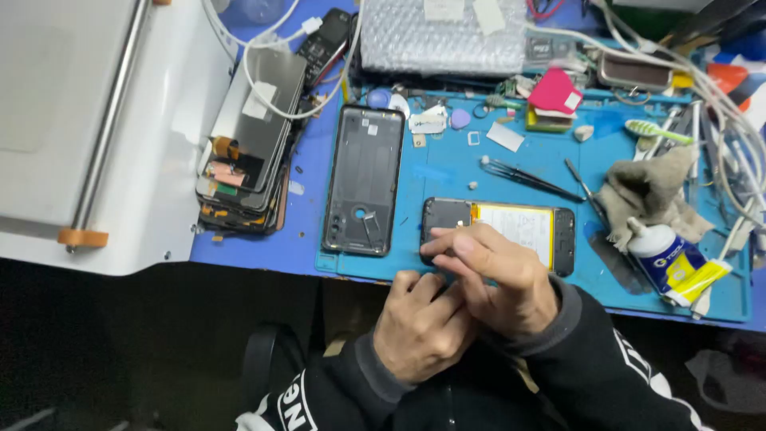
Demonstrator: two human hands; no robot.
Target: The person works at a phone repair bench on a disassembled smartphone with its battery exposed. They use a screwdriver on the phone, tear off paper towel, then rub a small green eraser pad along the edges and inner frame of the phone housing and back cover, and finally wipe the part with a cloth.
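An opened phone (519, 227) with a yellow-white battery lies flat on the blue work mat (447, 172). My right hand (499, 275) rests over its near left end, fingertips pinching the phone's dark corner. My left hand (423, 323) sits just below at the mat's front edge, fingers curled, tucked against the right hand; whether it holds anything is hidden. A black phone back frame (363, 179) lies upright to the left of the opened phone, apart from both hands.
Black tweezers (527, 179) and a thin tool lie behind the phone. A crumpled cloth (650, 191) and a white glue tube (674, 263) sit at the right. A stack of screens (247, 144) lies left, beside a white machine (88, 120). Cables and bubble wrap (443, 32) crowd the back.
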